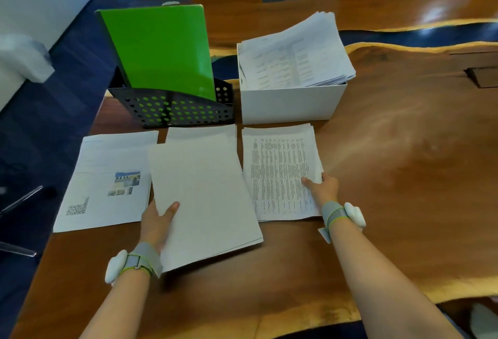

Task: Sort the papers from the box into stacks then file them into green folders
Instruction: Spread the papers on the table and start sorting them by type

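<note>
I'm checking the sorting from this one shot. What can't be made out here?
Head view:
The middle stack: mostly covered by the bundle that the left hand holds.
That hand's fingers: under the bundle.
Print on the right stack, gripped by the right hand: too small to read.
Number of green folders in the rack: the front one hides any behind.
Depth of papers in the box: hidden by its wall.

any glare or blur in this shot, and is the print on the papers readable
Head view: bright glare on the far part of the table; wide-angle bending curves the table's edges; print on the right stack is too soft to read, as is that on the papers in the box; the frame's left rim is smeared; the sheaf held in the left hand casts a soft shadow beneath its near corner.
</note>
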Tool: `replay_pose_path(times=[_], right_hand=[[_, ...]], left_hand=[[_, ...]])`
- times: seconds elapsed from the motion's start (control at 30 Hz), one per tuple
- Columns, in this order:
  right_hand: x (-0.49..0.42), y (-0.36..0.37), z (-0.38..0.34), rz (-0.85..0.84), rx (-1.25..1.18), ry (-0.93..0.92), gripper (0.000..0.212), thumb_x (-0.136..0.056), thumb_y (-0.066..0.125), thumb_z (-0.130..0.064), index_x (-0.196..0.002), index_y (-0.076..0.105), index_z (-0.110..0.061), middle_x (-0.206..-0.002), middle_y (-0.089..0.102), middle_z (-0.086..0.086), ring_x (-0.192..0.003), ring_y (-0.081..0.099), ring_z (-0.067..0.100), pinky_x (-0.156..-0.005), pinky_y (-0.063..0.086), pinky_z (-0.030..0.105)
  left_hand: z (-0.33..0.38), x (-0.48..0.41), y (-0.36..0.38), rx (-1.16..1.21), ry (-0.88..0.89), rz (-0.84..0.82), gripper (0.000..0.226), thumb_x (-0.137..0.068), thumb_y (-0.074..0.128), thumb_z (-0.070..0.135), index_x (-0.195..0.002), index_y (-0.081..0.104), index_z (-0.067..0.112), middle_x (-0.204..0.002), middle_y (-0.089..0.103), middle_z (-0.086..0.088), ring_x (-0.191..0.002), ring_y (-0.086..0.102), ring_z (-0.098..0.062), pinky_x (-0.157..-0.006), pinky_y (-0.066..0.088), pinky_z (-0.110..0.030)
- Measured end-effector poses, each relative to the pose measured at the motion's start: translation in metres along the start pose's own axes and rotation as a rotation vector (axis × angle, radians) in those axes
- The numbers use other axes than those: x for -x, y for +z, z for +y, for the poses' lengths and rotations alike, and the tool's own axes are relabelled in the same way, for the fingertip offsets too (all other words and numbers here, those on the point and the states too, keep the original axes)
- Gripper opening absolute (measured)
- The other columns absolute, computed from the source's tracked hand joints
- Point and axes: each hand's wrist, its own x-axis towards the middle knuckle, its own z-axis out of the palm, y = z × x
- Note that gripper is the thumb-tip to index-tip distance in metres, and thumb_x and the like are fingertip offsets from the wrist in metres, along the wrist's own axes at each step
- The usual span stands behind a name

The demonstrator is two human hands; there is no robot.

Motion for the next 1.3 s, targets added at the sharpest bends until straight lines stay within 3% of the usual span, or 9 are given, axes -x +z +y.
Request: replay_pose_path(times=[0.17, 0.33, 0.53, 0.67, 0.77, 0.93, 1.07, 1.2, 1.3], right_hand=[[0.005, 0.008, -0.006, 0.098, 0.192, -0.055, 0.043, -0.09, 0.062, -0.01, -0.129, 0.048, -0.002, -0.126, 0.056, 0.02, -0.113, 0.055, 0.034, -0.083, 0.043, 0.03], [0.005, 0.011, -0.009, 0.147, 0.339, -0.093, 0.044, -0.097, 0.045, -0.005, -0.141, 0.041, -0.008, -0.138, 0.048, 0.015, -0.126, 0.046, 0.032, -0.1, 0.038, 0.035], [-0.005, 0.014, -0.007, 0.162, 0.428, -0.088, 0.043, -0.097, 0.044, -0.006, -0.14, 0.042, -0.006, -0.137, 0.047, 0.018, -0.125, 0.046, 0.035, -0.102, 0.04, 0.041], [-0.006, 0.016, -0.004, 0.184, 0.463, -0.072, 0.045, -0.096, 0.051, -0.011, -0.14, 0.044, -0.007, -0.135, 0.044, 0.019, -0.124, 0.044, 0.037, -0.102, 0.039, 0.043], [-0.007, 0.016, -0.001, 0.259, 0.591, -0.069, 0.05, -0.091, 0.06, -0.027, -0.134, 0.047, -0.005, -0.131, 0.043, 0.018, -0.123, 0.038, 0.034, -0.101, 0.033, 0.042], [-0.008, 0.015, 0.001, 0.293, 0.609, -0.057, 0.058, -0.087, 0.064, -0.036, -0.134, 0.045, -0.007, -0.131, 0.044, 0.017, -0.123, 0.036, 0.033, -0.1, 0.029, 0.04], [-0.015, 0.007, -0.001, 0.228, 0.546, -0.022, 0.049, -0.091, 0.061, -0.029, -0.131, 0.048, -0.006, -0.132, 0.047, 0.016, -0.125, 0.04, 0.033, -0.102, 0.029, 0.041], [-0.024, -0.012, 0.001, 0.104, 0.49, -0.025, 0.027, -0.09, 0.063, -0.023, -0.101, 0.059, 0.0, -0.107, 0.057, 0.018, -0.101, 0.057, 0.035, -0.081, 0.043, 0.035], [-0.03, -0.022, 0.001, 0.078, 0.474, -0.02, 0.026, -0.09, 0.064, -0.023, -0.077, 0.052, -0.002, -0.089, 0.049, 0.013, -0.077, 0.05, 0.028, -0.067, 0.038, 0.031]], left_hand=[[0.011, -0.014, -0.008, -0.139, 0.09, -0.042, 0.041, -0.088, 0.066, 0.021, -0.125, 0.055, 0.01, -0.122, 0.062, -0.01, -0.1, 0.057, -0.021, -0.09, 0.044, -0.033], [0.039, -0.047, -0.01, -0.258, 0.131, -0.059, 0.046, -0.085, 0.07, 0.024, -0.125, 0.055, 0.007, -0.124, 0.061, -0.012, -0.111, 0.058, -0.028, -0.099, 0.045, -0.041], [0.053, -0.081, 0.0, -0.429, 0.097, -0.037, 0.048, -0.087, 0.067, 0.023, -0.126, 0.05, 0.0, -0.128, 0.057, -0.019, -0.116, 0.053, -0.035, -0.093, 0.041, -0.036], [0.055, -0.08, 0.01, -0.495, 0.069, 0.081, 0.055, -0.088, 0.064, 0.015, -0.135, 0.038, 0.002, -0.137, 0.046, -0.021, -0.124, 0.045, -0.037, -0.101, 0.037, -0.043], [0.062, -0.067, 0.026, -0.616, 0.216, 0.238, 0.061, -0.086, 0.067, 0.015, -0.138, 0.038, 0.005, -0.142, 0.035, -0.018, -0.131, 0.032, -0.035, -0.108, 0.026, -0.042], [0.067, -0.014, 0.097, -0.34, 0.325, -0.119, 0.034, -0.089, 0.062, 0.008, -0.122, 0.055, 0.003, -0.127, 0.048, -0.017, -0.115, 0.051, -0.03, -0.099, 0.036, -0.026], [0.06, 0.018, 0.154, -0.362, 0.238, -0.345, 0.052, -0.093, 0.057, 0.016, -0.14, 0.037, 0.007, -0.14, 0.04, -0.012, -0.13, 0.041, -0.024, -0.106, 0.029, -0.024], [0.056, 0.031, 0.188, -0.496, 0.168, -0.285, 0.065, -0.095, 0.052, 0.021, -0.149, 0.018, 0.009, -0.156, 0.015, -0.014, -0.143, 0.013, -0.03, -0.116, 0.008, -0.034], [0.055, 0.038, 0.2, -0.555, 0.157, -0.227, 0.064, -0.094, 0.053, 0.022, -0.148, 0.02, 0.012, -0.154, 0.018, -0.014, -0.139, 0.016, -0.032, -0.114, 0.012, -0.035]])
